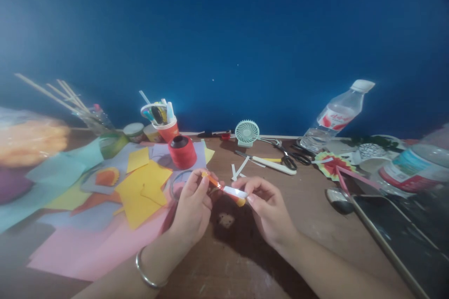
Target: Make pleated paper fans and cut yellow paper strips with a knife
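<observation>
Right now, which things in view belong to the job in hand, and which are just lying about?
Likely in use: orange piece between left hand and right hand; white strip overlapping it; loose white strips.

Apparently lying about: mint fan; white-capped bottle.

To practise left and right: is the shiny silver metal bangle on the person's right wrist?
No, the silver bangle circles the wrist of the left hand, which holds one end of a narrow orange strip.

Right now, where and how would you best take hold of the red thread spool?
Probably best from above: close thumb and fingers around the round sides of the red thread spool, just below its black top. It stands on end, while the red cup sits close behind and the left hand is just in front.
</observation>
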{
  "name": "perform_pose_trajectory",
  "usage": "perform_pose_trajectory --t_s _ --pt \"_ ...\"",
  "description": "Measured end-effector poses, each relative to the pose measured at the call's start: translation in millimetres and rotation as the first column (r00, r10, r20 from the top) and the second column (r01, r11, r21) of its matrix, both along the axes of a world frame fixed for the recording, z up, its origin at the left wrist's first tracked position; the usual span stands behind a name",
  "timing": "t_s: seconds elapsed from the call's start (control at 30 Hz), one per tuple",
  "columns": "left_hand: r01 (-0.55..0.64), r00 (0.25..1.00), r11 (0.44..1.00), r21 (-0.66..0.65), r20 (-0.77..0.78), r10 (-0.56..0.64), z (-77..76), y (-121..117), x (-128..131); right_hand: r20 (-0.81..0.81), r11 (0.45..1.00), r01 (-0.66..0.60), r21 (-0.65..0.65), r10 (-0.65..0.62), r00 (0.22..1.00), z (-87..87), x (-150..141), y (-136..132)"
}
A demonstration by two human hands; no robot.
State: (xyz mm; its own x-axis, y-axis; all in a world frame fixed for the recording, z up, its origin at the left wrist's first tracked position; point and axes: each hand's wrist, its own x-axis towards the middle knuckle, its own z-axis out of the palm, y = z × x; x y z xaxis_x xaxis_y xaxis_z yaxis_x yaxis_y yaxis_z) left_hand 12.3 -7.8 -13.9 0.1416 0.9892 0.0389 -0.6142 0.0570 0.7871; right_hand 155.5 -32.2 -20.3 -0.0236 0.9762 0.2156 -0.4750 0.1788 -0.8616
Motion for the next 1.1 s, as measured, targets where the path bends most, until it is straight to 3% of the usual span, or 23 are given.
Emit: perform_pose_trajectory --t_s 0.33,0.57,0.7,0.77,0.83,0.93,1.0,1.1 --pt "-0.123 0.992 0.992 0.017 0.011 0.123 -2.5 9.3 -8.0 -0.302 0.992 -0.076 -0.097 0.043 0.952 -3.2 4.2 7.8" --pt "-0.2 0.98 0.978 0.062 0.01 0.2 -4.0 13.5 -12.4 -0.426 0.962 0.014 -0.272 -0.134 0.895 -3.9 14.7 19.4" --pt "-0.221 0.975 0.973 0.064 0.002 0.221 -4.0 14.9 -12.8 -0.41 0.951 0.074 -0.301 -0.199 0.89 1.8 25.4 29.0" --pt "-0.234 0.972 0.97 0.062 0.0 0.235 -3.8 15.8 -12.7 -0.314 0.948 0.165 -0.272 -0.25 0.916 3.3 32.5 34.6" --pt "-0.233 0.972 0.97 0.07 -0.009 0.234 -3.5 15.7 -12.2 -0.09 0.929 0.317 -0.19 -0.338 0.937 2.8 39.7 39.8" --pt "-0.2 0.977 0.973 0.117 -0.045 0.206 -3.1 12.9 -10.8 0.25 0.899 0.431 -0.071 -0.403 0.881 -0.2 47.3 43.8" --pt "-0.17 0.978 0.972 0.16 -0.094 0.187 -3.4 9.4 -9.5 0.482 0.901 0.432 0.038 -0.395 0.782 -1.0 48.1 42.5" --pt "-0.119 0.967 0.969 0.217 -0.196 0.162 -5.7 2.9 -7.6 0.701 0.858 0.417 0.299 -0.494 0.514 3.2 43.0 34.6"
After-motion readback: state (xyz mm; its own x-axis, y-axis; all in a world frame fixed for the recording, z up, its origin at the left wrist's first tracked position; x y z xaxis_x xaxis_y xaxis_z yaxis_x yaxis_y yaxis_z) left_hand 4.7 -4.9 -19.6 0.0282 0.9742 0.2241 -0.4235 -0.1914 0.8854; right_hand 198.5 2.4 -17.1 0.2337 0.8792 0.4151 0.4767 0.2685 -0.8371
